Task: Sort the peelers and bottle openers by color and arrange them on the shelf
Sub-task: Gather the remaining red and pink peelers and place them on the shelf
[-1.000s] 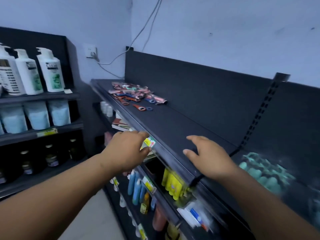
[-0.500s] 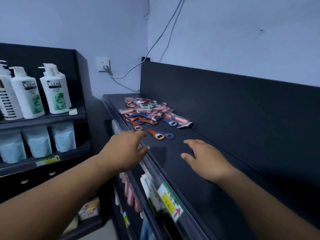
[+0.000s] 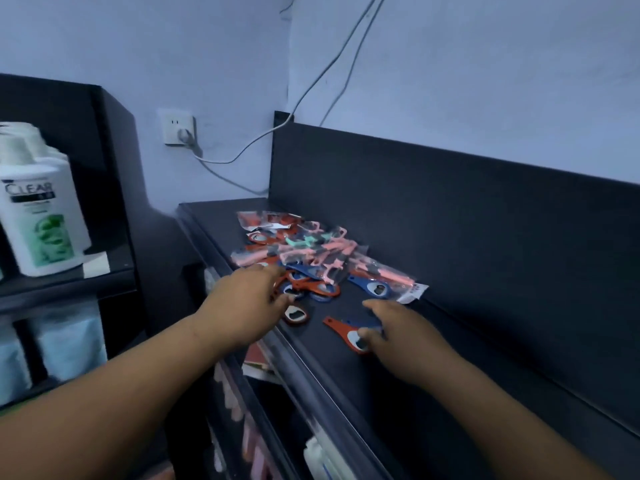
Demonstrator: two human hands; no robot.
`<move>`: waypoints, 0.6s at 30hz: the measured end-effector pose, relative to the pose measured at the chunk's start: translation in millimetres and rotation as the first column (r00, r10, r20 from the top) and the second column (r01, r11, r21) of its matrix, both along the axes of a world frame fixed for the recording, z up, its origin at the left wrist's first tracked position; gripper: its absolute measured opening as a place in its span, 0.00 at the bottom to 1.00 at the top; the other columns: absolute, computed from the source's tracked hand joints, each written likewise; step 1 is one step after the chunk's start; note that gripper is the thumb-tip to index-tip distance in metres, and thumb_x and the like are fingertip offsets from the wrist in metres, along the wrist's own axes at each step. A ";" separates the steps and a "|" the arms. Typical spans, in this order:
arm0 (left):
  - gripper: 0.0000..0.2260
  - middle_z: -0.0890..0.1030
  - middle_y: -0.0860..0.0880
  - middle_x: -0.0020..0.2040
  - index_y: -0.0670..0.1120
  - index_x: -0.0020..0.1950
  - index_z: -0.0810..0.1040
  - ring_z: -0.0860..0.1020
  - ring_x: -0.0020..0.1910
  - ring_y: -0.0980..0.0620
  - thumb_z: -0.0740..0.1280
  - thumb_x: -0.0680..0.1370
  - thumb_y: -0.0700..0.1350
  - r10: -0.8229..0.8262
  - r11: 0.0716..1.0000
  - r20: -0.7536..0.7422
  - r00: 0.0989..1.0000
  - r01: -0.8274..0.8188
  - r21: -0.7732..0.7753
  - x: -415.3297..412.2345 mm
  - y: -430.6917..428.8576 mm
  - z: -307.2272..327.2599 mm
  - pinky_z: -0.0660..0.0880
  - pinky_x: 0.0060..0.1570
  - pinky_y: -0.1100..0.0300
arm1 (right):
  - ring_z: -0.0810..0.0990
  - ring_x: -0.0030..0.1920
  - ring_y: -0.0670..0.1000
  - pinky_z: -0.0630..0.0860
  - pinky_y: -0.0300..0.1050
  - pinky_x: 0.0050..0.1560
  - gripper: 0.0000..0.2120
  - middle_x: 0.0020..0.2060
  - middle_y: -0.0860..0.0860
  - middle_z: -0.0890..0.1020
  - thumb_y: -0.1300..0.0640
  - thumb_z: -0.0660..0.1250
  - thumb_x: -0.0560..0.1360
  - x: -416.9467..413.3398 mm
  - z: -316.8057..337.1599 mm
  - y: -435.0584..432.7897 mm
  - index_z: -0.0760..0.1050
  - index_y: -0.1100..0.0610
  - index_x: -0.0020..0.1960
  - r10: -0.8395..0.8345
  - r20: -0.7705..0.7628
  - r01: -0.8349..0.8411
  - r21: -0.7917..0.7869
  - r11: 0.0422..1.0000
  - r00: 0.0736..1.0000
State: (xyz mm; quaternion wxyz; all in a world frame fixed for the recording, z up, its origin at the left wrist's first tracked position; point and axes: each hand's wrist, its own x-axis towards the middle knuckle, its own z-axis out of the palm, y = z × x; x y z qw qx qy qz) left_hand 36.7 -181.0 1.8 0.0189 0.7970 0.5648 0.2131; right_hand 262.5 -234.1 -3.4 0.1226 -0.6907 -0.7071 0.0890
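A mixed heap of pink and mint peelers in clear bags and red and blue bottle openers (image 3: 311,258) lies on the black top shelf (image 3: 433,341). My left hand (image 3: 249,306) reaches the heap's near edge, fingers spread over red openers there; a red opener (image 3: 296,315) lies just beside its thumb. My right hand (image 3: 405,337) hovers with straight fingers over a separate red opener (image 3: 341,330), its thumb touching the opener's head. A blue opener (image 3: 374,287) lies at the heap's right edge. Neither hand visibly grips anything.
The shelf's black back panel (image 3: 450,220) rises right behind the heap. A white shampoo bottle (image 3: 41,216) stands on the rack at left. A wall socket with a plugged cable (image 3: 178,131) is beyond the shelf end. Lower shelves hold packaged goods (image 3: 256,362).
Both hands have advanced along the shelf to the pile. The left now reaches the red openers at its edge, and the right has arrived at the separate red opener.
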 end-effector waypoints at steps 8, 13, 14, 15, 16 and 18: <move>0.18 0.78 0.47 0.59 0.49 0.62 0.73 0.76 0.59 0.44 0.62 0.77 0.57 -0.101 0.995 0.002 0.995 0.101 -0.011 -53.0 133.7 10.8 0.74 0.56 0.50 | 0.69 0.68 0.51 0.67 0.44 0.66 0.23 0.70 0.50 0.70 0.47 0.61 0.79 -68.8 15.8 93.0 0.65 0.51 0.72 -0.159 0.008 0.158 0.078 0.984 0.987; 0.14 0.79 0.45 0.55 0.49 0.58 0.74 0.77 0.53 0.44 0.63 0.77 0.55 -0.097 0.993 0.089 0.991 0.102 -0.053 -64.4 196.3 13.0 0.75 0.51 0.51 | 0.69 0.67 0.50 0.65 0.42 0.64 0.20 0.68 0.50 0.71 0.49 0.60 0.80 -94.8 15.0 135.0 0.66 0.52 0.71 -0.200 -0.032 0.202 0.103 0.974 0.979; 0.15 0.79 0.45 0.56 0.49 0.60 0.74 0.77 0.53 0.44 0.63 0.77 0.55 -0.085 0.993 0.100 0.991 0.093 -0.070 -64.8 206.2 13.2 0.75 0.51 0.52 | 0.69 0.67 0.51 0.65 0.43 0.64 0.21 0.68 0.50 0.71 0.49 0.60 0.80 -97.5 15.7 143.5 0.66 0.51 0.71 -0.198 -0.030 0.200 0.105 0.974 0.980; 0.16 0.79 0.45 0.57 0.49 0.62 0.74 0.77 0.54 0.43 0.63 0.77 0.55 -0.067 0.993 0.116 0.991 0.077 -0.085 -65.5 215.7 12.6 0.74 0.51 0.53 | 0.69 0.67 0.51 0.65 0.43 0.64 0.21 0.68 0.50 0.71 0.49 0.60 0.79 -99.1 15.5 152.4 0.66 0.51 0.71 -0.196 -0.029 0.198 0.104 0.975 0.980; 0.17 0.79 0.44 0.58 0.49 0.64 0.73 0.77 0.56 0.43 0.63 0.78 0.54 -0.042 0.993 0.136 0.990 0.056 -0.101 -65.8 224.7 13.1 0.74 0.51 0.53 | 0.69 0.68 0.51 0.66 0.43 0.64 0.21 0.69 0.50 0.71 0.48 0.60 0.79 -99.9 15.9 162.2 0.66 0.51 0.71 -0.189 -0.026 0.191 0.109 0.976 0.982; 0.18 0.79 0.43 0.60 0.47 0.65 0.73 0.76 0.58 0.42 0.63 0.78 0.52 0.021 0.988 0.193 0.981 0.009 -0.154 -67.3 239.8 14.8 0.72 0.52 0.55 | 0.68 0.68 0.51 0.66 0.43 0.64 0.23 0.71 0.49 0.69 0.48 0.59 0.80 -99.2 17.5 181.4 0.64 0.51 0.73 -0.176 -0.024 0.178 0.104 0.978 0.984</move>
